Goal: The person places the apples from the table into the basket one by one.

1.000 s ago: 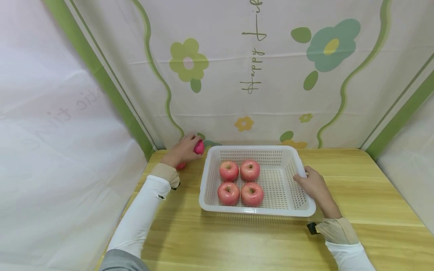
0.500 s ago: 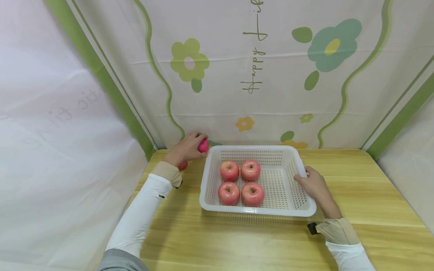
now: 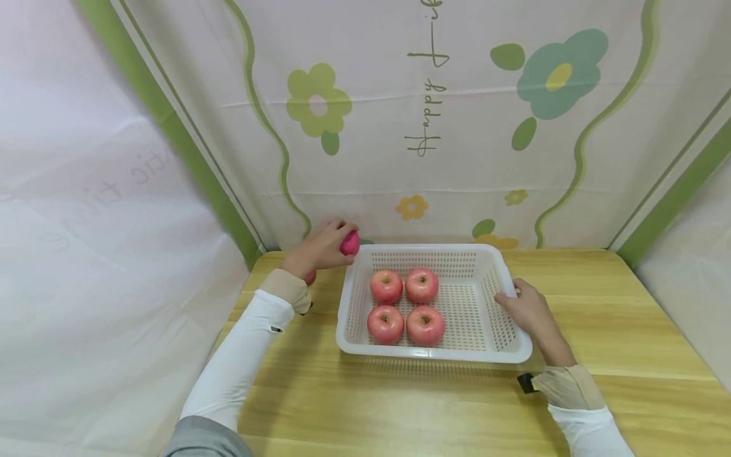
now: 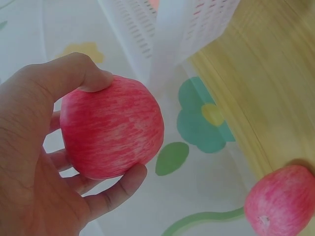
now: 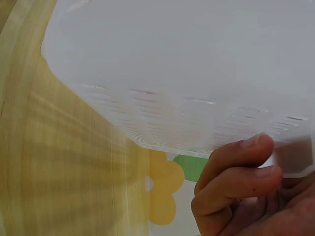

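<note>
My left hand [image 3: 327, 246] grips a red apple [image 4: 114, 129] with thumb and fingers curled round it, up beside the far left corner of a white plastic basket [image 3: 434, 355]. Several apples [image 3: 425, 325] sit in two rows in the left part of that basket. On the table below my left wrist lies another apple [image 4: 281, 200], mostly hidden by the hand in the head view. At the basket's right side my right hand [image 3: 526, 309] holds the rim. Its fingers [image 5: 236, 187] curl under the edge against the outer wall in the right wrist view.
The wooden table [image 3: 411, 406] extends in front of the basket and to both sides. Behind it hangs a white cloth [image 3: 365, 165] printed with flowers, close to the table's far edge. Another white cloth [image 3: 114, 254] hangs along the left.
My left hand has moved right and slightly up with the apple, closer to the basket's far left corner. The right hand and the basket stay in place.
</note>
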Tool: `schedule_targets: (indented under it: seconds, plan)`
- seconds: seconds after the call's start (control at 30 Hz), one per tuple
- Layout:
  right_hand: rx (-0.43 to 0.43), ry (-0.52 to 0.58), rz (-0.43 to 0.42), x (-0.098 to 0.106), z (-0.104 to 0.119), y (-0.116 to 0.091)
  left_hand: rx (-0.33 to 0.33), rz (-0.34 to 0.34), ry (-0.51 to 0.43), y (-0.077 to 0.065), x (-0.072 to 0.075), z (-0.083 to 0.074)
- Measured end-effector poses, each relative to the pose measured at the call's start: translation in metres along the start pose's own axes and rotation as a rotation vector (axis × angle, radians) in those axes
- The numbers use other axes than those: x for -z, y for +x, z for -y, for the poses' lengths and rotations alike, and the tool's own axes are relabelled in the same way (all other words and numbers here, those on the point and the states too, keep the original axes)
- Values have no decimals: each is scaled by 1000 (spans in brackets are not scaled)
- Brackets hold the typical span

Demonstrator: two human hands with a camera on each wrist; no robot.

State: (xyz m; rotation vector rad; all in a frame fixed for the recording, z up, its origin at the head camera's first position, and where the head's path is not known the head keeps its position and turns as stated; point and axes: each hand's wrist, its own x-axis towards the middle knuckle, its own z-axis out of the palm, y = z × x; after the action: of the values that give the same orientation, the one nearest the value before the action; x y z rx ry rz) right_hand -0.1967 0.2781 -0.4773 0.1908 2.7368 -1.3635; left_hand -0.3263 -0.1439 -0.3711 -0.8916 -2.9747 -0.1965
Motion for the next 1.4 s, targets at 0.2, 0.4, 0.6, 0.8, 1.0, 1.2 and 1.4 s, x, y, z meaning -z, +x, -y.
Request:
schedule_targets:
  seconds: [0.2,0.4,0.6,0.8,1.0,1.2,1.4]
  plan:
    - [3,1,-2,0,-1,0,-22,-7,23,2,1,-5]
    - [7,1,2,0,-1,0,-23,9,14,4,2,-13]
    - [7,1,2,0,0,0,-35,3,15,7,3,-19]
    - [0,1,3,0,0,0,-43,5,7,9,3,-25]
    - [5,2,4,0,0,0,-48,2,20,13,2,-28]
    - [5,5,5,0,2,-1,-60,-1,9,17,2,-32]
    - [4,16,11,0,2,-2,-77,-18,7,22,1,-36]
